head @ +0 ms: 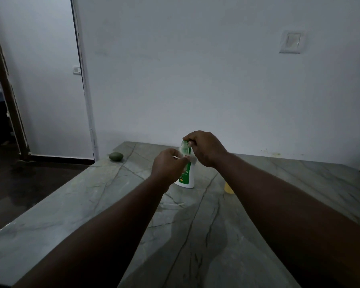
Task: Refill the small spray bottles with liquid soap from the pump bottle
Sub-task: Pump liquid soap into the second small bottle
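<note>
A white pump bottle (188, 177) with a green label stands on the grey marble table (92, 204), partly hidden behind my hands. My left hand (167, 165) grips a small clear spray bottle (185, 150) in front of the pump bottle's top. My right hand (205, 147) sits above it, fingers pinched on the green pump head (185, 142) over the small bottle's mouth. A small yellow bottle (228, 188) peeks out beside my right forearm; most of it is hidden.
A dark green oval object (116, 156) lies near the table's far left corner. The wall rises right behind the table's far edge. A doorway (0, 100) and dark floor lie to the left of the table.
</note>
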